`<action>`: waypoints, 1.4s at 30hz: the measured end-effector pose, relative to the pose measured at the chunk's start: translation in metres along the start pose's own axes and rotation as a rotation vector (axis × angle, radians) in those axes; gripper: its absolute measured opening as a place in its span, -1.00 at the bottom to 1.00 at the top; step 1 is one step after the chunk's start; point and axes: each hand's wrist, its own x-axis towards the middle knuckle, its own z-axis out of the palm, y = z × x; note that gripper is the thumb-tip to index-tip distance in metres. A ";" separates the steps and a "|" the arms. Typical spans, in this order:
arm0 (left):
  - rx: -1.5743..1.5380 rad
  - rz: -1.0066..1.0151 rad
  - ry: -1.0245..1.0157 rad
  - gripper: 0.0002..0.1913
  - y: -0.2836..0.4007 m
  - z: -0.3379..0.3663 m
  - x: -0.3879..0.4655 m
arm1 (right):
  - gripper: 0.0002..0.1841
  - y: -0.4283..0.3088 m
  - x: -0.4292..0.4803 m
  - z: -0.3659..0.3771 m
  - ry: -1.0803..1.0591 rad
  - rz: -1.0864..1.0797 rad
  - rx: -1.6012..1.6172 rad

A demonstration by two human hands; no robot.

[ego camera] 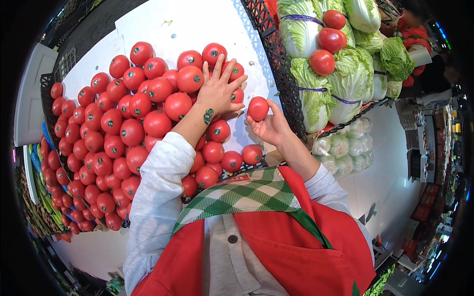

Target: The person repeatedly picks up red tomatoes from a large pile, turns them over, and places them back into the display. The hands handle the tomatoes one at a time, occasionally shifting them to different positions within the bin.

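My left hand point(219, 88) lies palm down over several red tomatoes at the right end of a large pile, its fingers spread. Under its fingertips one tomato point(234, 70) shows, and another tomato point(237, 95) sits between thumb and forefinger. A green sticker point(208, 116) clings to my left wrist. In my right hand point(272, 127) a single tomato point(258, 108) is held in the fingers above the white display surface point(207, 22). Most tomatoes in the pile point(111, 122) bear small green stickers.
A black plastic lattice divider point(283, 63) stands to the right. Beyond it are Chinese cabbages point(342, 81) with purple bands, three tomatoes point(322, 62) on top. Wrapped vegetables point(346, 146) sit lower right. A person point(414, 37) in red stands at far upper right.
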 end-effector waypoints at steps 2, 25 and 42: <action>-0.004 -0.001 -0.011 -0.13 0.000 -0.001 0.000 | -0.31 0.000 0.002 -0.001 0.033 -0.001 0.051; -0.048 0.018 -0.232 -0.01 0.003 -0.023 0.005 | -0.18 -0.006 0.128 0.259 0.051 -1.319 -1.959; -0.021 -0.002 -0.004 -0.12 0.000 0.000 0.000 | -0.41 0.009 -0.047 -0.004 0.263 -0.587 -2.021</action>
